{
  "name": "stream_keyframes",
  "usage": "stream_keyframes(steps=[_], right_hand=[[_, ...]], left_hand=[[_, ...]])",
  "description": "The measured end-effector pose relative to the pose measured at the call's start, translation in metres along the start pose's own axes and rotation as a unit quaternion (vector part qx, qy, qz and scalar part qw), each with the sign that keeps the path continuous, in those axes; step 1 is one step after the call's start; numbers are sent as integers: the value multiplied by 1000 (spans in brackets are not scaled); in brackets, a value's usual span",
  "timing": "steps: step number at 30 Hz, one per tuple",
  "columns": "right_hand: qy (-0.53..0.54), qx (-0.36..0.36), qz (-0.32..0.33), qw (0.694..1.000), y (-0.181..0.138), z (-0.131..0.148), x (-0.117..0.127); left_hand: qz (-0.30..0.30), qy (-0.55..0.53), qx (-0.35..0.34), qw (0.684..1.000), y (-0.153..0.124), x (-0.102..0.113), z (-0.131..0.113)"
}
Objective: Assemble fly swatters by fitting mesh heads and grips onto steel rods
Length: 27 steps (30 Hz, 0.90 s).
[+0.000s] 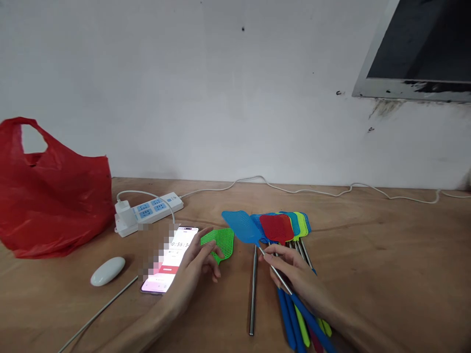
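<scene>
My right hand (294,269) grips a blue fly swatter (241,226) by its thin metal shaft, the head raised and tilted up to the left. Beneath that hand lies a bunch of other fly swatters with red (275,228), yellow (302,224) and blue heads, their coloured handles pointing toward me. My left hand (202,257) is over a green swatter head (222,242), fingers loosely bent and apart; whether it touches the mesh I cannot tell. Between my hands a bare metal rod (253,299) lies on the table, its upper end close under the blue head.
A lit phone (169,262) showing a timer lies beside my left forearm. Left of it are a white mouse (108,271), a power strip (162,208) with a plugged-in charger, and a red plastic bag (55,196). A white cable (294,189) runs along the wall.
</scene>
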State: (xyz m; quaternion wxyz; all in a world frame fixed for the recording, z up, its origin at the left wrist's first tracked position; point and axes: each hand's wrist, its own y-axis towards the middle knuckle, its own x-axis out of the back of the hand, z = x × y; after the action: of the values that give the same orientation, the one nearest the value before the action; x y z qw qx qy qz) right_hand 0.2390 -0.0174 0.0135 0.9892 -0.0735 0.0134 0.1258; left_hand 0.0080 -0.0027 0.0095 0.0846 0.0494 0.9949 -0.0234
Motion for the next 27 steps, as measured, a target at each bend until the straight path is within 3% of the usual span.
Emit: stream_keyframes(steps=[4, 8, 12, 20, 27], right_hand=[[125, -53, -45, 990, 2, 4, 2], [213, -57, -63, 973, 2, 9, 3], [266, -34, -49, 962, 2, 7, 2], [260, 16, -73, 963, 1, -1, -3], [226, 28, -59, 972, -2, 1, -10]], left_hand=[[52, 34, 3, 998, 3, 4, 2], [137, 114, 1, 984, -3, -2, 1], [177, 168, -7, 970, -13, -10, -2], [254, 195, 33, 947, -22, -15, -6], [255, 209, 21, 944, -21, -14, 2]])
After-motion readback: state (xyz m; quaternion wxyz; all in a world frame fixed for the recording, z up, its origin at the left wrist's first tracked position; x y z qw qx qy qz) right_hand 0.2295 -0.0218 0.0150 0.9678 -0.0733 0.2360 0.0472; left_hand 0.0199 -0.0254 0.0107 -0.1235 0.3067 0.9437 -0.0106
